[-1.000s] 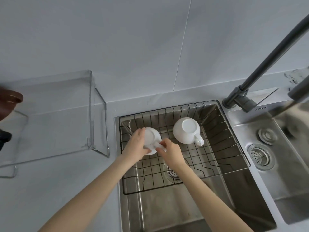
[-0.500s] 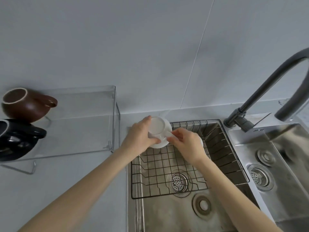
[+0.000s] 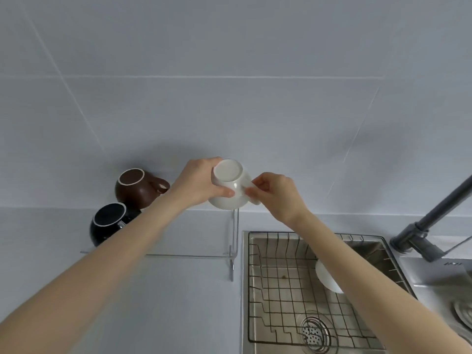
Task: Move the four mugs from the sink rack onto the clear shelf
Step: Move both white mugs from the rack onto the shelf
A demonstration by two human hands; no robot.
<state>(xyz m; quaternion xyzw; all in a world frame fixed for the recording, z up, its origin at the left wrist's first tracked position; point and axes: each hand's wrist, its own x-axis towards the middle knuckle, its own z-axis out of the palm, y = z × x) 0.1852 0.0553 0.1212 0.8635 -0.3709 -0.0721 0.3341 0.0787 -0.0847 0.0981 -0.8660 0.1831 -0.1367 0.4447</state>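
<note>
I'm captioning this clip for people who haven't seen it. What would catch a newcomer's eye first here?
First, the white mug, upside down and held in mid-air by both hands, left hand on its body and right hand at the handle side, above the clear shelf. Next, the brown mug and black mug, inverted on the shelf's left end. Another white mug peeks from behind the right forearm in the sink rack.

You have no legible text here. A small dark marking sits on the sink deck [image 3: 434,270] beside the faucet [image 3: 431,221], too blurred to read.
</note>
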